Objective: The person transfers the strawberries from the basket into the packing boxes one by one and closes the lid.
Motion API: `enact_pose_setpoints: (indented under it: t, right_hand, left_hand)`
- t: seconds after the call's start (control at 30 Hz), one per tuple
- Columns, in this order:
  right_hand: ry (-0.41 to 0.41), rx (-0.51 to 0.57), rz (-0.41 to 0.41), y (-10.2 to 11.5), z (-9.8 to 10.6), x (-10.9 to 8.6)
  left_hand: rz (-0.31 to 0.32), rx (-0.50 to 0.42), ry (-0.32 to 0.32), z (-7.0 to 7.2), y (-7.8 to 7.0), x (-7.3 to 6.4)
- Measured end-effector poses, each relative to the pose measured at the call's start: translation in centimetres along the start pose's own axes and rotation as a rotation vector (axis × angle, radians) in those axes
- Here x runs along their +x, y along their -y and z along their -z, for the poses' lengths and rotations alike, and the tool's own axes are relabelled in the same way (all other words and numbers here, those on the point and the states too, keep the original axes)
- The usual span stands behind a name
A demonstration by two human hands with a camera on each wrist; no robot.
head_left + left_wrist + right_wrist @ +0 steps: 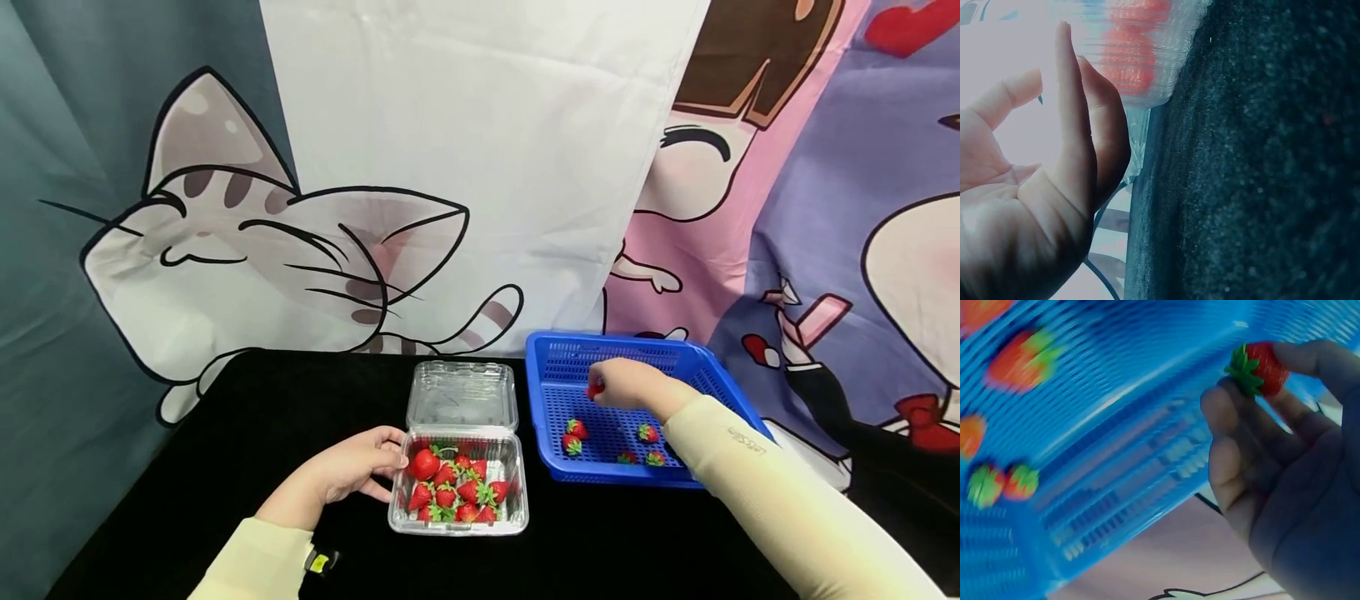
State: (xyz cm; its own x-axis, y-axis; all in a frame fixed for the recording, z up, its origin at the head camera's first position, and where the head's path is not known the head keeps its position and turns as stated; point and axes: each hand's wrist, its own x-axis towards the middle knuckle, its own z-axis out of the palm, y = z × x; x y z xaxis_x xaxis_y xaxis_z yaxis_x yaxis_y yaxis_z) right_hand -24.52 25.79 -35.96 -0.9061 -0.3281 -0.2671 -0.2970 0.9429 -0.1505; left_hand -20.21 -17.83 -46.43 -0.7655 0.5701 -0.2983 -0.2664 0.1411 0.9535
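My right hand [626, 383] pinches a red strawberry [1269, 369] with a green leafy cap between thumb and fingers, above the blue perforated basket [551, 462]. Several other strawberries [648, 433] lie scattered on the basket floor, and some show blurred in the right wrist view. My left hand [360, 462] holds the left edge of a clear plastic clamshell box [459, 528], its thumb over the rim. Inside the box sit several strawberries [467, 490] and a smooth round red fruit [423, 464]. The box's lid [462, 393] lies folded back, away from me.
A black cloth [315, 387] covers the table under the box and the basket. Behind it hangs a printed curtain [420, 108] with cartoon figures. The basket stands just right of the box, with a narrow gap between them.
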Motion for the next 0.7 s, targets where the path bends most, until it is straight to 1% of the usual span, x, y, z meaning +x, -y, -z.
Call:
enact_pose_setpoints:
  t: [0.17,0.27,0.4,0.5,0.6,0.7]
  right_hand:
    - [-0.108,0.226,-0.052,1.1,1.2,-0.5]
    - [-0.168,0.320,-0.067,1.9,1.7,-1.3]
    - [-0.258,0.396,-0.082,3.3,2.2,-2.6]
    - [-0.324,0.433,-0.086,4.8,2.4,-3.6]
    - [-0.371,0.455,-0.063,6.5,2.1,-4.5]
    - [-0.412,0.475,-0.042,8.3,1.4,-5.2]
  left_hand:
    - [0.000,0.004,-0.011,0.2,0.0,-0.1]
    - [0.006,0.005,-0.007,0.1,0.0,-0.1]
    - [0.006,0.004,-0.004,0.1,0.1,0.0]
    - [-0.001,0.007,-0.008,0.0,0.1,0.0]
    - [-0.002,0.009,-0.009,0.0,0.1,0.0]
    - [-0.001,0.008,-0.004,-0.1,0.0,0.0]
